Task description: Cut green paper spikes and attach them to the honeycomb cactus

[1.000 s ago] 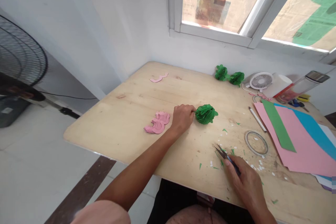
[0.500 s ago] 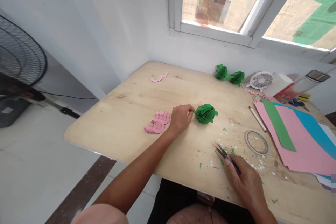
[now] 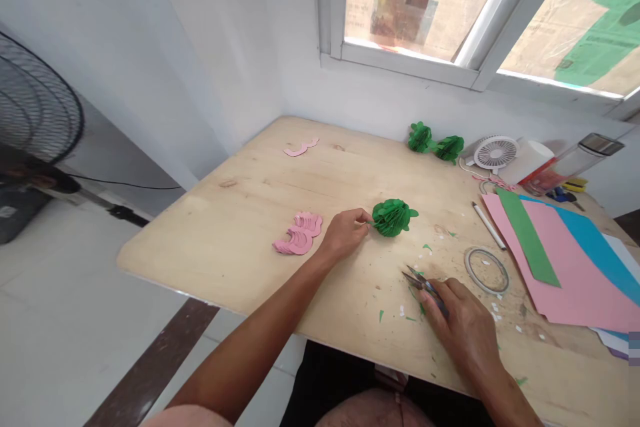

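A ruffled green paper ball (image 3: 393,217) is above the middle of the wooden table (image 3: 250,193). My left hand (image 3: 347,233) pinches its left tip between thumb and fingers. Lower right, my right hand (image 3: 463,323) is closed round dark-handled scissors (image 3: 425,288), whose blades are slightly apart and point up and left toward the ball without touching it. Left of my left hand lies a stack of pink scalloped paper pieces (image 3: 300,233).
A tape roll (image 3: 487,271), a white pen (image 3: 489,225) and coloured paper sheets (image 3: 575,260) lie at the right among paper scraps. Behind are two green paper shapes (image 3: 435,141), a small fan (image 3: 495,153) and a bottle (image 3: 575,163). One pink strip (image 3: 301,147) lies far left.
My right hand has moved up and left with the scissors, whose blades have opened a little wider. My left hand has dipped slightly, and the green ball has turned a little.
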Demonstrator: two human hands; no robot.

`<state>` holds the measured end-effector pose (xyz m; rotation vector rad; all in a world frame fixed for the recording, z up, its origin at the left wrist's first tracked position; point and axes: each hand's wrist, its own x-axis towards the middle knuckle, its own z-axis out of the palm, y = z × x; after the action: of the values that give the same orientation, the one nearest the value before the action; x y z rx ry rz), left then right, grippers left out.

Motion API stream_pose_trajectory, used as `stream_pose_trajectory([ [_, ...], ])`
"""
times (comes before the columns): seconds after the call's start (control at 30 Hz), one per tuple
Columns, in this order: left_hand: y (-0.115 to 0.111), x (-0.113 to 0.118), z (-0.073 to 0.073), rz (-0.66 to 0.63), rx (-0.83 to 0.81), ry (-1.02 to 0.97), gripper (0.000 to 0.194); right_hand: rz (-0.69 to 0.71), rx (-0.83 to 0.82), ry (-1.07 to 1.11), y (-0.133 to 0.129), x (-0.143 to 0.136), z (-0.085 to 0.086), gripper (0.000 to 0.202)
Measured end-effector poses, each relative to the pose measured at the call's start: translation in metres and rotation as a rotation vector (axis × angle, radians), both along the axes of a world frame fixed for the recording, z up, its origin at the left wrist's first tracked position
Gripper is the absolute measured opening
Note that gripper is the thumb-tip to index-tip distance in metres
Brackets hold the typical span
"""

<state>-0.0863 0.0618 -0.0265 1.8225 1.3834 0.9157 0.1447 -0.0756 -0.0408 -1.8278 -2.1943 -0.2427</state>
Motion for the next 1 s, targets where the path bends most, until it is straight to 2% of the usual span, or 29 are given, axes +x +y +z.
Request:
stream_pose_trajectory([
  [0.37, -0.007, 0.004, -0.011, -0.043, -0.063, -0.174, 0.017, 0.12, 0.047, -0.149, 0.014, 0.005, -0.005, 0.036],
  [0.6, -0.006, 0.004, -0.017, -0.037, -0.07, -0.212, 0.015, 0.15, 0.042, -0.15, 0.015, 0.008, -0.005, 0.033],
  [0.7, -0.005, 0.004, -0.017, -0.022, -0.067, -0.212, 0.015, 0.142, 0.048, -0.069, 0.017, 0.008, -0.003, 0.032],
  [0.83, -0.006, 0.005, -0.015, 0.002, -0.082, -0.212, 0.014, 0.095, 0.099, 0.161, 0.028, 0.003, 0.0, 0.033],
  [1.0, -0.007, 0.005, -0.016, 0.001, -0.09, -0.259, 0.012, 0.07, -0.027, 0.416, 0.045, -0.021, 0.01, 0.032],
])
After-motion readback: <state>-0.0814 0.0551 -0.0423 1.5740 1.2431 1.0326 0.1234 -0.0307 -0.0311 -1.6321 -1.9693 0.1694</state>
